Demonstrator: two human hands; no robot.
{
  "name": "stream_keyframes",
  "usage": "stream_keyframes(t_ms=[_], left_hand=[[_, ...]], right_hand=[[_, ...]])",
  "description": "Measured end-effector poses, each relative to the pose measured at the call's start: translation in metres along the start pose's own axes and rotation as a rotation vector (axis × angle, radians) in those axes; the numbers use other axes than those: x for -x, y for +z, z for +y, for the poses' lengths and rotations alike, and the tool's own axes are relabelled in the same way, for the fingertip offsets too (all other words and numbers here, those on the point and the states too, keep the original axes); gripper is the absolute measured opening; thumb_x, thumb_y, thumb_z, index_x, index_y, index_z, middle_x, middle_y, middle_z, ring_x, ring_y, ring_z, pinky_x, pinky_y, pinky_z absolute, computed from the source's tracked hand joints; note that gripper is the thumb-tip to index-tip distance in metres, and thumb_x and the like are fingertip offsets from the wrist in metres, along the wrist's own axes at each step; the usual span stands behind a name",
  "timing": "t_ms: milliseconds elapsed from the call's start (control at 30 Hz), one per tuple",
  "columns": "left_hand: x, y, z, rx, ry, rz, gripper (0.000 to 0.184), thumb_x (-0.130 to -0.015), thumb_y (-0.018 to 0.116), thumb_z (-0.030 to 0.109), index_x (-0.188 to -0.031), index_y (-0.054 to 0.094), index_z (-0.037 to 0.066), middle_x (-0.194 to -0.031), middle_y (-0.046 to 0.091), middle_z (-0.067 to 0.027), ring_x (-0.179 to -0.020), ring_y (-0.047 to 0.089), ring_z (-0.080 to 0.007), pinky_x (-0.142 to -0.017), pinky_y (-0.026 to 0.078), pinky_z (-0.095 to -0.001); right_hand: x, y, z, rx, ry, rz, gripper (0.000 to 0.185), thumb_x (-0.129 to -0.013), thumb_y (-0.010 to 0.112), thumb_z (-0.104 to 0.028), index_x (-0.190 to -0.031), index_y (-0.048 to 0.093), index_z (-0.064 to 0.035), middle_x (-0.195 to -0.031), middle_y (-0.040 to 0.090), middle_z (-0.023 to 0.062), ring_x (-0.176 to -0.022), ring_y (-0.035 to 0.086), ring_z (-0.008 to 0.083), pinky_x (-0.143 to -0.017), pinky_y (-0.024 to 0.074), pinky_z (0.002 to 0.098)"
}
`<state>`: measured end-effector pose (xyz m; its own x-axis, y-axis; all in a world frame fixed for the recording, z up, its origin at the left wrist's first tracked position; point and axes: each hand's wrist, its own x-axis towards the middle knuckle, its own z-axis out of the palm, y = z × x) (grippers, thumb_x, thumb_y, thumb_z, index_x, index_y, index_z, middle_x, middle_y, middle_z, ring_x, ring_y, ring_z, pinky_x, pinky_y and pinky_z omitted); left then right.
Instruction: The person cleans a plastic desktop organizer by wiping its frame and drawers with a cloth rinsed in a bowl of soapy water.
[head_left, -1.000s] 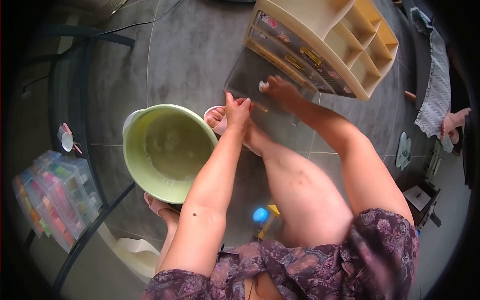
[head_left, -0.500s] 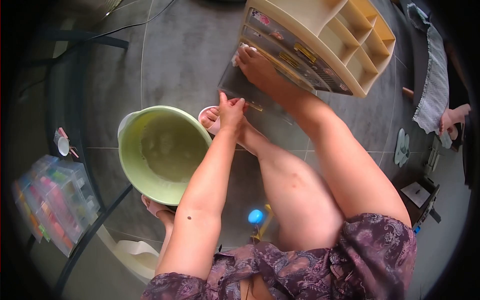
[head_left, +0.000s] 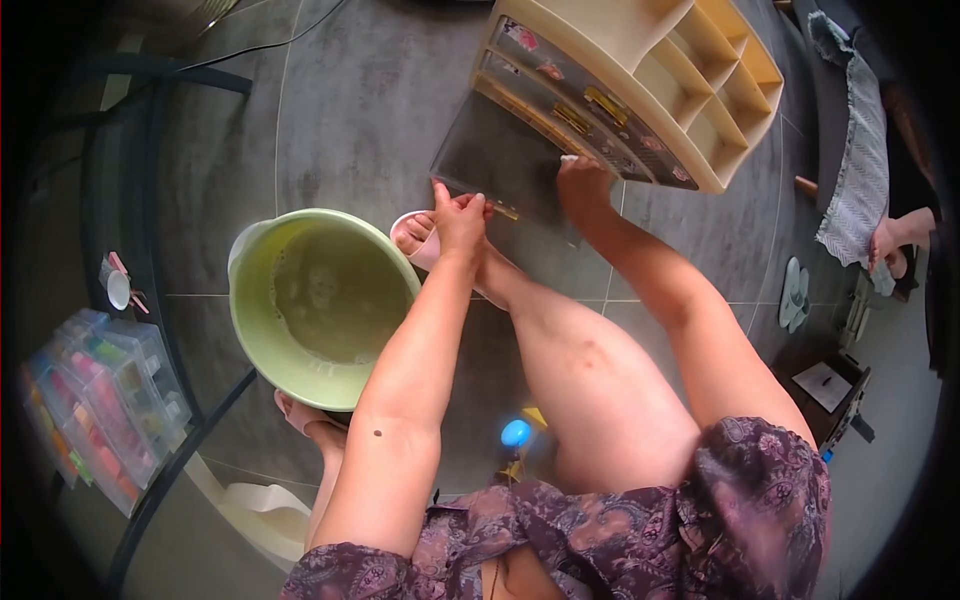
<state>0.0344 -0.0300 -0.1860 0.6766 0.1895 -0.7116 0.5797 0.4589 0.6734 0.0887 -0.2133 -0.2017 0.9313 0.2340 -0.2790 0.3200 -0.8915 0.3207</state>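
A cream drawer organizer (head_left: pixel 600 60) with a top of open compartments stands on the floor, its clear drawer fronts bearing gold handles and stickers. From it a see-through drawer (head_left: pixel 495 145) is pulled out. My left hand (head_left: pixel 460 222) is closed on the drawer's front edge, beside its gold handle (head_left: pixel 506 212). Over the drawer's other side, close to the organizer, my right hand (head_left: pixel 587 190) is curled around a white cloth (head_left: pixel 568 158); only a bit of it shows at the fingers. A green basin (head_left: pixel 252 330) of cloudy water sits left of my left forearm.
Clear boxes of colourful items (head_left: pixel 110 400) stand at the left beside a dark metal frame (head_left: pixel 200 435). A blue round object (head_left: pixel 516 433) lies near my lap. Green slippers (head_left: pixel 795 295) are at the right, where another person's foot (head_left: pixel 900 238) shows near a grey woven cloth (head_left: pixel 857 170).
My right hand has moved with the white cloth from the drawer's far left side to its right side, nearer me. My left hand keeps its place on the drawer edge.
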Motion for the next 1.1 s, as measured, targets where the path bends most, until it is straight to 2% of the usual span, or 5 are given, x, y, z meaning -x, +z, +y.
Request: stream_keyframes(t_ms=[167,467,767,867,1100], left_hand=[[0.000,0.000,-0.001,0.041,-0.008,0.001,0.067,-0.081,0.053,0.000,-0.135,0.013,0.009,-0.090,0.051,-0.0099,-0.068,0.056,-0.0143,-0.059,0.050,-0.0237],[0.004,-0.001,0.004,0.012,-0.033,-0.010,0.077,-0.081,0.054,0.000,-0.138,0.004,0.011,-0.089,0.051,-0.0091,-0.068,0.056,-0.0136,-0.059,0.050,-0.0232],[0.004,-0.003,0.005,-0.003,-0.044,-0.005,0.078,-0.081,0.055,0.001,-0.139,0.003,0.011,-0.093,0.050,-0.0101,-0.070,0.057,-0.0144,-0.059,0.049,-0.0230],[0.004,-0.005,0.000,-0.008,-0.042,-0.013,0.079,-0.081,0.054,0.001,-0.139,0.002,0.011,-0.093,0.050,-0.0103,-0.072,0.058,-0.0150,-0.060,0.049,-0.0232],[-0.002,-0.004,-0.002,0.034,-0.029,-0.042,0.078,-0.081,0.053,-0.001,-0.138,0.000,0.009,-0.091,0.051,-0.0107,-0.071,0.058,-0.0148,-0.059,0.050,-0.0231]], right_hand=[[0.017,-0.016,0.000,-0.379,-0.221,-0.359,0.015,-0.073,0.054,-0.011,-0.086,0.061,-0.0064,-0.074,0.060,0.0122,-0.071,0.060,0.0315,-0.061,0.0474,0.0414],[-0.038,-0.029,-0.021,-0.576,-0.231,0.318,0.019,-0.074,0.053,-0.006,-0.090,0.061,-0.0124,-0.089,0.054,0.0095,-0.087,0.055,0.0287,-0.069,0.0468,0.0403],[-0.004,-0.045,0.002,-0.196,-0.564,-0.541,0.020,-0.071,0.057,-0.011,-0.090,0.062,-0.0130,-0.085,0.053,0.0098,-0.082,0.055,0.0287,-0.071,0.0469,0.0387],[-0.025,-0.046,-0.020,-0.642,-0.410,-0.007,0.020,-0.072,0.055,-0.011,-0.089,0.064,-0.0136,-0.084,0.053,0.0106,-0.077,0.056,0.0303,-0.070,0.0468,0.0383],[-0.051,-0.055,-0.071,-0.625,-0.629,0.039,0.027,-0.071,0.056,-0.013,-0.096,0.063,-0.0185,-0.093,0.050,0.0097,-0.093,0.051,0.0250,-0.075,0.0455,0.0347]])
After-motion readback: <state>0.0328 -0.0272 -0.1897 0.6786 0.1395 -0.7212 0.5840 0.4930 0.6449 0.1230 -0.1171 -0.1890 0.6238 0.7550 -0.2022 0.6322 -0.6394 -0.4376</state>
